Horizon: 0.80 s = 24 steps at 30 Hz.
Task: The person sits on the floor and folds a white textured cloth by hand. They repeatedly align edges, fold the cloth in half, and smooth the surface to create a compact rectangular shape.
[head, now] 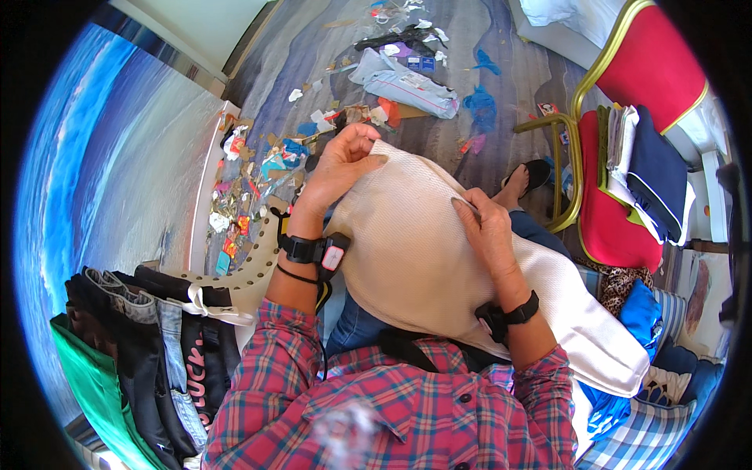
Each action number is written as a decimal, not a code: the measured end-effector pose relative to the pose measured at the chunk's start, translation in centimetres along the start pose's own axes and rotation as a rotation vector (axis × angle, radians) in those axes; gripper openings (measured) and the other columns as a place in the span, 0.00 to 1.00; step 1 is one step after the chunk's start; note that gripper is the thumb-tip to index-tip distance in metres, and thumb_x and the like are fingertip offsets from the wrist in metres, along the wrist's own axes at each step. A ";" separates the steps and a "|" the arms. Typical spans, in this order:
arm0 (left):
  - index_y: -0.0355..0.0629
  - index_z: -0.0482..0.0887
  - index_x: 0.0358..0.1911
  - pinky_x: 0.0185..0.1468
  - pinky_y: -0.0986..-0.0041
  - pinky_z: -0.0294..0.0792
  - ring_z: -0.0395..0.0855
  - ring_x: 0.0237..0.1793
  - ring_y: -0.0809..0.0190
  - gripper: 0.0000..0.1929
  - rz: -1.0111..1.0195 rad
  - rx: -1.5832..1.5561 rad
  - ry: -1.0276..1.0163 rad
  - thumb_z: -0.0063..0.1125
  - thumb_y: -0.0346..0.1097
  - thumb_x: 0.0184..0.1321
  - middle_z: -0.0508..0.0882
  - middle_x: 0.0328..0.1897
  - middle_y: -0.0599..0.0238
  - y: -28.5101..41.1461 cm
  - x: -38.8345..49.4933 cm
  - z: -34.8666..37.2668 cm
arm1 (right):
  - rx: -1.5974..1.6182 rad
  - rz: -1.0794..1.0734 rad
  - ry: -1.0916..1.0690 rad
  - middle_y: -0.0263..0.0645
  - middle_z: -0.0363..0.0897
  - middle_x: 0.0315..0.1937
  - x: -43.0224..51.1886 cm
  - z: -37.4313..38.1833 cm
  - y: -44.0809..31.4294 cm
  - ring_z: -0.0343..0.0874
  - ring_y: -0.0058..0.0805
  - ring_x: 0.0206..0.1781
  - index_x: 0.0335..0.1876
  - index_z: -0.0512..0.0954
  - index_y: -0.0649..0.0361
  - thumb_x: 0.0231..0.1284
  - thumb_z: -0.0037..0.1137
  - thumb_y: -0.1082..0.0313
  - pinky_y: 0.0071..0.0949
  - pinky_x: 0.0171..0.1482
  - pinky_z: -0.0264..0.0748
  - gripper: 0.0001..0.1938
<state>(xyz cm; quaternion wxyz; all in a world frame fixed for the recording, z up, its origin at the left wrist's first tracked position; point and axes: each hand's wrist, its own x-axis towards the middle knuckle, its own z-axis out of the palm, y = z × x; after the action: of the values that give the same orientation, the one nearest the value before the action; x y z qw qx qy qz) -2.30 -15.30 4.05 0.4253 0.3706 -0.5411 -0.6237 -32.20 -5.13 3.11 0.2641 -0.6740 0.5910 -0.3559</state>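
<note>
A cream textured fabric piece (411, 247) lies spread over my lap, its far end draped down to the right. My left hand (346, 161) pinches its upper left corner between thumb and fingers. With thumb and fingers, my right hand (484, 226) grips the fabric's upper right edge. Both wrists wear black straps with small devices. Under the fabric, part of my blue jeans (355, 326) shows.
Folded clothes (646, 170) are stacked on a red chair with a gold frame (578, 194) at right. Trousers (141, 329) and a green cloth (94, 388) lie at left. Scraps and a plastic-wrapped package (405, 88) litter the floor ahead. A blue garment (640, 317) lies on striped cushions.
</note>
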 end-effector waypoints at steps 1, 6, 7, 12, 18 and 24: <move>0.45 0.79 0.57 0.53 0.78 0.77 0.86 0.46 0.75 0.18 0.003 -0.002 -0.011 0.69 0.20 0.70 0.88 0.45 0.73 -0.2 0.0 0.0 | -0.027 -0.022 0.007 0.49 0.88 0.36 0.1 0.2 0.1 0.89 0.49 0.36 0.44 0.82 0.59 0.76 0.68 0.65 0.40 0.40 0.83 0.07; 0.48 0.80 0.62 0.56 0.80 0.76 0.84 0.51 0.75 0.21 -0.096 0.070 0.049 0.72 0.23 0.70 0.87 0.49 0.75 -0.9 -1.0 -0.8 | -0.140 -0.116 0.027 0.49 0.89 0.38 0.0 1.4 1.1 0.90 0.52 0.39 0.44 0.81 0.58 0.78 0.64 0.63 0.43 0.40 0.83 0.07; 0.48 0.80 0.62 0.56 0.80 0.76 0.84 0.51 0.75 0.21 -0.056 0.080 0.060 0.72 0.23 0.70 0.87 0.50 0.74 -1.0 -1.8 -0.9 | -0.168 -0.143 0.034 0.48 0.89 0.38 0.0 1.7 1.3 0.90 0.52 0.39 0.44 0.81 0.57 0.79 0.63 0.63 0.43 0.40 0.83 0.08; 0.48 0.80 0.64 0.56 0.77 0.77 0.85 0.51 0.72 0.19 -0.163 0.185 0.196 0.72 0.31 0.74 0.88 0.50 0.70 -0.9 -6.9 -2.0 | -0.272 -0.185 0.058 0.47 0.90 0.38 -0.3 2.2 1.7 0.90 0.51 0.37 0.46 0.80 0.55 0.82 0.59 0.60 0.45 0.37 0.83 0.08; 0.41 0.82 0.64 0.59 0.73 0.76 0.85 0.51 0.70 0.25 -0.361 0.221 0.197 0.70 0.51 0.77 0.90 0.50 0.67 -2.1 -12.7 -1.1 | -0.359 -0.172 0.061 0.44 0.91 0.39 -0.4 2.5 2.1 0.90 0.51 0.37 0.48 0.80 0.54 0.83 0.58 0.59 0.45 0.37 0.84 0.08; 0.38 0.80 0.71 0.68 0.72 0.74 0.85 0.58 0.68 0.31 -0.378 0.026 0.088 0.74 0.50 0.73 0.89 0.59 0.67 -2.8 -13.9 -0.8 | -0.268 -0.149 0.076 0.48 0.88 0.38 -0.6 2.4 2.0 0.89 0.55 0.39 0.50 0.80 0.53 0.83 0.58 0.60 0.48 0.40 0.82 0.07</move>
<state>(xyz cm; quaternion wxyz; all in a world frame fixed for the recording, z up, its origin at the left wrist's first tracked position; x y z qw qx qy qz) 3.11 -2.54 1.20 0.3193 0.4981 -0.4508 -0.6684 -31.52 -5.03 -0.01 0.1222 -0.7314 0.5910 -0.3177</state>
